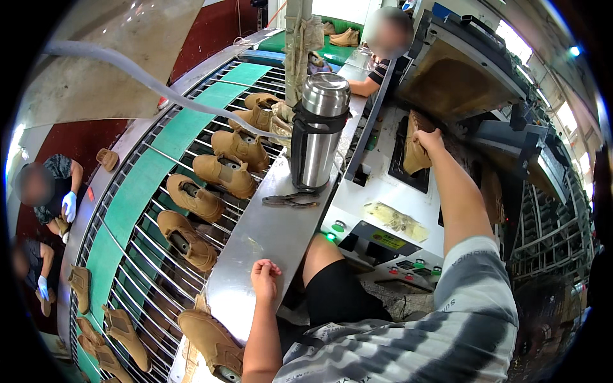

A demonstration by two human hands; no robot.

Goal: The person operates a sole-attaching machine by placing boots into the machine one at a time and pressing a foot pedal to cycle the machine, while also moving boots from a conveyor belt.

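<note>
— Two hands: what does each hold?
— Right hand point(426, 138) grips a tan boot point(415, 152) pressed into the machine point(408, 191) recess. Left hand point(265, 278) rests loosely curled and empty on the steel counter point(268, 230).
— Around them?
— Pliers point(290, 201) and a steel flask point(318, 131) sit on the counter; more tan boots point(217, 175) ride the wire conveyor point(147, 255) on the left.

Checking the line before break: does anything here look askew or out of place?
Mostly orderly. One tan suede boot hangs off the steel shelf by the left hand, not on the wire conveyor rack; dark pliers lie loose on the shelf.
</note>
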